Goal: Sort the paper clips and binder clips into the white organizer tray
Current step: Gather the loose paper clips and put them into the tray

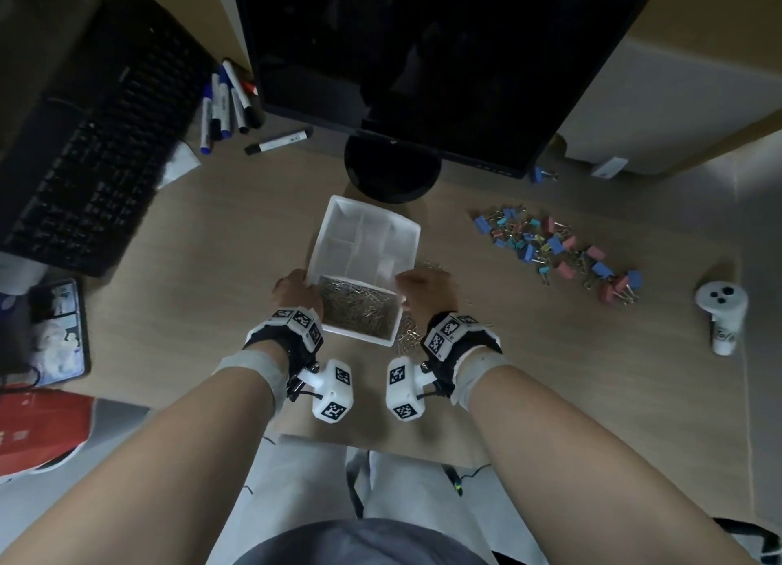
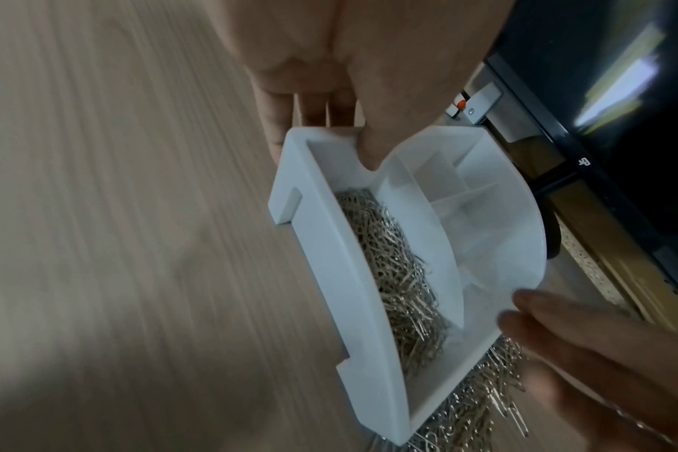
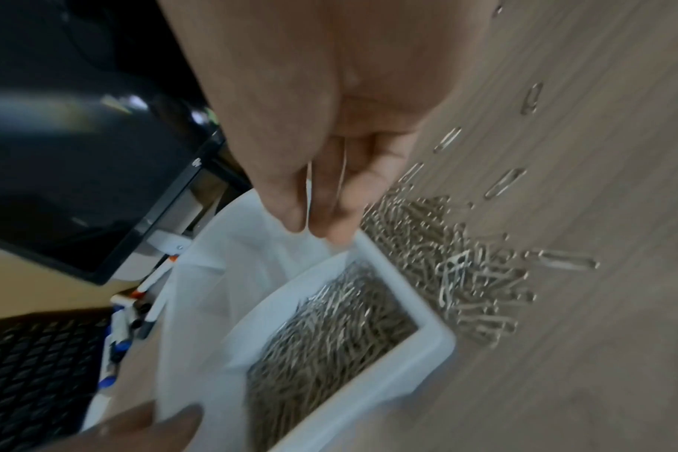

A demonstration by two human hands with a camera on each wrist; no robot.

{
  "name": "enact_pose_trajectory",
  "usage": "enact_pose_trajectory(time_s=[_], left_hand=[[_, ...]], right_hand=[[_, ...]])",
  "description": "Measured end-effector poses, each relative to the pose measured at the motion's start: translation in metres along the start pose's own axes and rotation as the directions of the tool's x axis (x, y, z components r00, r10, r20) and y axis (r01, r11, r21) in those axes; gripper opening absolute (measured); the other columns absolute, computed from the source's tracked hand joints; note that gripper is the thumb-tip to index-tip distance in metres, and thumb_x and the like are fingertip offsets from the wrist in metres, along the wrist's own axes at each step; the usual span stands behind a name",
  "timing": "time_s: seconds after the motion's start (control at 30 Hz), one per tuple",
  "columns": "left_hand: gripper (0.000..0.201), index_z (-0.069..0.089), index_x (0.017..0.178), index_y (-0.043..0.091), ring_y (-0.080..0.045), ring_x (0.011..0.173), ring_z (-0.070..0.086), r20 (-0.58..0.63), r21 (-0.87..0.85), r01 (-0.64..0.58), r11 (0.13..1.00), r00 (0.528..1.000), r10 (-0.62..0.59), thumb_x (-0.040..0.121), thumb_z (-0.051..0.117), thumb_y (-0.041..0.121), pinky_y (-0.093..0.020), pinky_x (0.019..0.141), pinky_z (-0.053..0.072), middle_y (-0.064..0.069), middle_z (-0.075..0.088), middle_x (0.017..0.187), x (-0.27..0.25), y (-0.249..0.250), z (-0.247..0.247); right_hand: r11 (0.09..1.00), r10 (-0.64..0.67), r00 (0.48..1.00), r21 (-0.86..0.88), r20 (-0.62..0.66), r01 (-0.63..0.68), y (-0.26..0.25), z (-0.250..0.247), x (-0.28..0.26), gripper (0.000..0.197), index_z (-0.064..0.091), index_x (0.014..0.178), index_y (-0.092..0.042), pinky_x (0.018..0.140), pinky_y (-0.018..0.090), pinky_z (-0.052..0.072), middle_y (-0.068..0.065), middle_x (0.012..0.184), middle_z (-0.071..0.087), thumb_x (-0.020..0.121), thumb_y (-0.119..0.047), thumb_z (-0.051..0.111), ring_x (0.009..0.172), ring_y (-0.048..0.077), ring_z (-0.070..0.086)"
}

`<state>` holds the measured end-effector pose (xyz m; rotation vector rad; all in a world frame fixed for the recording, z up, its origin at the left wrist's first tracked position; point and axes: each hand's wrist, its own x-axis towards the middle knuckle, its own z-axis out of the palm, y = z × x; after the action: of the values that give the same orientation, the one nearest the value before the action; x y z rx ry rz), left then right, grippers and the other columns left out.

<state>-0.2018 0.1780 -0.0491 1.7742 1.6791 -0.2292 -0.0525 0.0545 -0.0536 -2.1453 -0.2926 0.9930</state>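
Observation:
The white organizer tray (image 1: 367,209) lies on the desk in front of me, and its near compartment is full of silver paper clips (image 1: 359,310). My left hand (image 1: 296,289) grips the tray's left wall (image 2: 310,143), thumb inside and fingers outside. My right hand (image 1: 423,285) is at the tray's right rim (image 3: 372,253) and pinches a paper clip (image 3: 308,195) between thumb and fingers. More loose paper clips (image 3: 457,260) lie on the desk under and beside the tray's right side. A pile of coloured binder clips (image 1: 554,251) sits further right, out of both hands' reach.
A black monitor (image 1: 423,56) on a round base (image 1: 391,168) stands just behind the tray. A keyboard (image 1: 84,141) and several markers (image 1: 224,107) lie at the back left. A white controller (image 1: 721,310) stands at the far right. One blue binder clip (image 1: 541,175) lies apart.

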Motion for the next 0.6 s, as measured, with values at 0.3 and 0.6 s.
enact_pose_trajectory(time_s=[0.3, 0.6], left_hand=[[0.039, 0.051, 0.124, 0.013, -0.037, 0.11, 0.056, -0.009, 0.055, 0.045, 0.997, 0.999, -0.044, 0.1, 0.036, 0.041, -0.046, 0.089, 0.045, -0.017, 0.056, 0.12, 0.022, 0.002, -0.001], [0.037, 0.048, 0.124, 0.014, -0.038, 0.114, 0.054, -0.019, 0.035, 0.024, 0.999, 1.0, -0.024, 0.1, 0.036, 0.039, -0.049, 0.093, 0.045, -0.018, 0.055, 0.122, 0.04, 0.002, -0.012]], right_hand=[[0.858, 0.017, 1.0, -0.514, 0.006, -0.011, 0.018, -0.013, 0.033, 0.067, 0.03, 0.154, -0.02, 0.117, 0.046, 0.03, 0.0, 0.165, 0.016, 0.093, -0.017, 0.056, 0.147, 0.031, 0.018], [0.81, -0.1, 0.993, -0.575, 0.058, 0.116, 0.02, 0.006, 0.03, 0.051, 0.042, 0.147, -0.022, 0.113, 0.042, 0.037, -0.006, 0.161, 0.024, 0.096, -0.02, 0.051, 0.148, 0.023, 0.019]])
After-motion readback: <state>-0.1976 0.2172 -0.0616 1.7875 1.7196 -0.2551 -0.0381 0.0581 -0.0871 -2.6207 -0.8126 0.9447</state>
